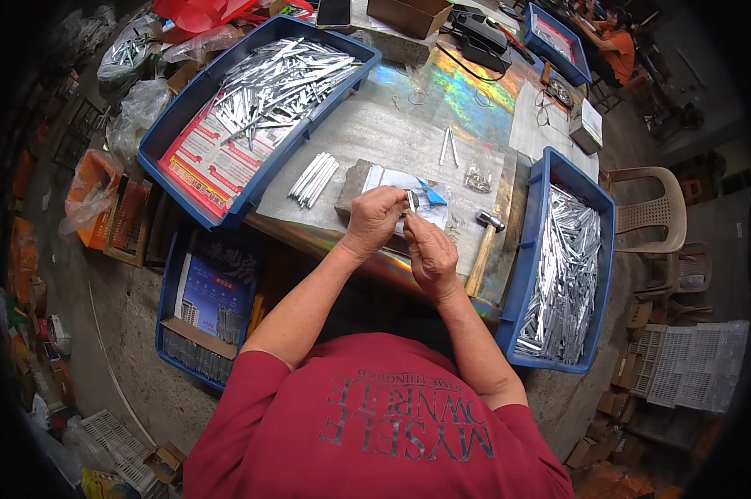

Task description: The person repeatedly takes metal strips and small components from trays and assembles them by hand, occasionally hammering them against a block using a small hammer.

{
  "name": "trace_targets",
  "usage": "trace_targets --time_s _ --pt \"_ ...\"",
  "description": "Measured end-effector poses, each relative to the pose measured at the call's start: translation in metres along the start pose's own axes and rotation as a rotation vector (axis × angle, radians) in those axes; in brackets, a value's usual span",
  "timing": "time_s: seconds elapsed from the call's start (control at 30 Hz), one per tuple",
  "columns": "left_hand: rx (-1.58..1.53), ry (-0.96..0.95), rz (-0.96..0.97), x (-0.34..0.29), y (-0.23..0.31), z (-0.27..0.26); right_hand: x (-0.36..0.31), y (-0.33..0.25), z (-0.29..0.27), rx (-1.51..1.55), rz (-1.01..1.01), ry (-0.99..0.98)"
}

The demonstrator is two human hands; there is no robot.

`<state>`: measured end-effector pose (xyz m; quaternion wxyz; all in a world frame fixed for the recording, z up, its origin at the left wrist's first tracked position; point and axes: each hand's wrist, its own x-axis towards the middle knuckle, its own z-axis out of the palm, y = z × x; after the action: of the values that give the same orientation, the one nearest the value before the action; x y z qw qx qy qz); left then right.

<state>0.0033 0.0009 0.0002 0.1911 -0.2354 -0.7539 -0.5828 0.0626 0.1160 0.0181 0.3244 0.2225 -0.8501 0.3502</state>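
Note:
My left hand (375,219) pinches a small silver metal piece (411,200) between thumb and fingertips. Close against it, my right hand (432,256) has its fingers pressed together at the lower end of the same piece. What exactly the piece is cannot be made out. Under and behind the hands lies a stone block (354,185) topped with white paper and a blue scrap (431,193). A neat bundle of metal bars (314,180) is left of the block. To the right rests a hammer (482,249) with a wooden handle.
Blue trays of metal strips flank me, one at the left (259,185) and one at the right (521,299). Two loose strips (448,148) and a pile of small parts (477,179) lie beyond my hands. A plastic chair (651,209) stands right; another person (616,48) sits far off.

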Motion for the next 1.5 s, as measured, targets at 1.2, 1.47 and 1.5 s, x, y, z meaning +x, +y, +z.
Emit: trace_targets --time_s 1.2,1.47,1.5 --pt "0.014 0.034 0.133 -0.001 -0.002 0.002 0.02 -0.033 -0.084 0.028 0.3 -0.273" --pt "0.024 0.03 0.141 0.001 0.0 0.002 0.034 -0.049 -0.104 -0.032 0.301 -0.103" --pt "0.037 0.009 0.13 0.001 -0.001 0.002 0.039 -0.044 -0.095 -0.19 0.166 -0.281"
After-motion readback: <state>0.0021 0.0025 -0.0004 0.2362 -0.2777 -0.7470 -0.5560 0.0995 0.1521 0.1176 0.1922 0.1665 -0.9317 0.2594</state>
